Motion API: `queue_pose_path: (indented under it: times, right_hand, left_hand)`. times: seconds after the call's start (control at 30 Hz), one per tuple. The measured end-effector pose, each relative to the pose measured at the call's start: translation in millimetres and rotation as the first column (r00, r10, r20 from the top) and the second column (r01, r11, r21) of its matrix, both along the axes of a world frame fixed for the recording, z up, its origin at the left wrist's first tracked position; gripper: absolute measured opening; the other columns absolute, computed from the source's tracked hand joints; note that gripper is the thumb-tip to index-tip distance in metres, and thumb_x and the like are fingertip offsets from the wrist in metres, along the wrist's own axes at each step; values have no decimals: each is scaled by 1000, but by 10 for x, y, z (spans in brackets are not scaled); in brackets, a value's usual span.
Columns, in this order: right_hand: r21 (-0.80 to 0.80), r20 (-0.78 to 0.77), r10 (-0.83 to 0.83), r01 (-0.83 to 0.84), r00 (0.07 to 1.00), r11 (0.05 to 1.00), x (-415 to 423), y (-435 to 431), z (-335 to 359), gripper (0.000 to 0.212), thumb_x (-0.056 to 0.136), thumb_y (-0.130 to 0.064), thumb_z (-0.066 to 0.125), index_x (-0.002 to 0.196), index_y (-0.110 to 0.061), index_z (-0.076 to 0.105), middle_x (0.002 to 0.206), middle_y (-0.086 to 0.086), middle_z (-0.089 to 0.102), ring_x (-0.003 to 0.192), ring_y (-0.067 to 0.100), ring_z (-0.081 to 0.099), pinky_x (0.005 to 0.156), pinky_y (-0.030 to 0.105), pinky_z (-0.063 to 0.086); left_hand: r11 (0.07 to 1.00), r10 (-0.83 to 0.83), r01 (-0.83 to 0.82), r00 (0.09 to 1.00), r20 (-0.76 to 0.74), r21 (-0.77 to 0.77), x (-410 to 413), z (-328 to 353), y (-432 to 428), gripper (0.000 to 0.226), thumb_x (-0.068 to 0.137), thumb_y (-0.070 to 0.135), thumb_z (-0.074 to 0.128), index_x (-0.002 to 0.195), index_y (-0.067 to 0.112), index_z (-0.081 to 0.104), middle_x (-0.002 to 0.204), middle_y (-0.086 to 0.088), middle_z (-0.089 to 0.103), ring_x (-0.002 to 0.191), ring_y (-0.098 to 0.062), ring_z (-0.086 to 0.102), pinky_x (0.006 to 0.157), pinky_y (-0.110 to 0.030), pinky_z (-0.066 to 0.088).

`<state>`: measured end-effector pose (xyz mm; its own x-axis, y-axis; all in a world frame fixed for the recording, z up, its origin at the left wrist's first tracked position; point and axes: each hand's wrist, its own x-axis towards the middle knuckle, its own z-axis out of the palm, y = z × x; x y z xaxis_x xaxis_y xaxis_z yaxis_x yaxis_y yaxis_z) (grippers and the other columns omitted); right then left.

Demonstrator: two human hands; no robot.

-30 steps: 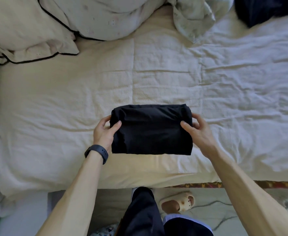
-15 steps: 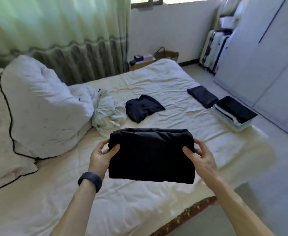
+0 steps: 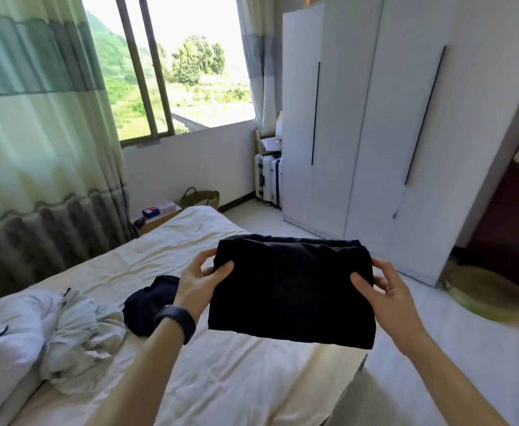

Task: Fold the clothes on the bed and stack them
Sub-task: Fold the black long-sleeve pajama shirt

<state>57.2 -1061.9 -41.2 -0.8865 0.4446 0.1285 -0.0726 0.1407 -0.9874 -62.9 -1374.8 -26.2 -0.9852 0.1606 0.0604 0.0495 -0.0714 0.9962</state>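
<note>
A folded black garment (image 3: 292,289) hangs in the air above the bed (image 3: 221,364), held flat between both hands. My left hand (image 3: 198,284), with a dark watch on the wrist, pinches its left edge. My right hand (image 3: 384,290) pinches its right edge. An unfolded dark garment (image 3: 147,302) lies crumpled on the cream sheet behind my left wrist. The folded stack seen earlier is hidden behind the held garment or out of frame.
A white duvet and a pale crumpled cloth (image 3: 77,330) lie at the left of the bed. White wardrobe (image 3: 359,133) stands at the right, a round woven mat (image 3: 485,292) on the floor beside it. Suitcases (image 3: 267,179) and a basket (image 3: 201,198) are by the window wall.
Both hands lifted the folded black garment off the bed and carried it up and to the right. My view swung from looking down at the bed toward the window and wardrobe.
</note>
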Motion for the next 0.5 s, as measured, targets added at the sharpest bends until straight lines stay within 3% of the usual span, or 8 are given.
queue_pose_path:
  times: [0.1, 0.23, 0.33, 0.5]
  right_hand:
    - [1, -21, -63, 63, 998, 998, -182, 367, 141, 33, 91, -35, 75, 105, -62, 61, 93, -11, 74, 84, 7, 74, 67, 22, 58]
    - [26, -40, -133, 134, 990, 991, -602, 840, 297, 32, 91, -37, 75, 106, -61, 60, 95, -9, 74, 85, 7, 74, 73, 28, 57]
    - [28, -54, -152, 154, 987, 988, -955, 1120, 388, 32, 91, -37, 75, 107, -62, 60, 94, -13, 73, 86, 3, 73, 74, 26, 56]
    - [49, -37, -249, 250, 968, 967, -1458, 1727, 344, 31, 92, -38, 74, 113, -55, 60, 102, -7, 71, 87, -2, 69, 76, 23, 54]
  left_hand:
    - [999, -50, 50, 998, -36, -1, -320, 179, 448, 24, 87, 21, 78, 102, 38, 72, 97, -7, 78, 91, -23, 75, 77, -36, 61]
    - [997, -80, 81, 993, -91, 3, -859, 284, 950, 27, 86, 22, 79, 107, 37, 71, 98, -3, 78, 92, -20, 75, 76, -33, 62]
    - [996, -83, 85, 990, -116, 15, -1304, 302, 1257, 29, 85, 27, 80, 109, 38, 71, 99, -1, 78, 93, -17, 75, 73, -31, 62]
    - [985, -175, 175, 982, -76, 0, -2058, 284, 2011, 40, 72, 40, 84, 110, 36, 70, 98, -4, 78, 91, -20, 75, 64, -32, 59]
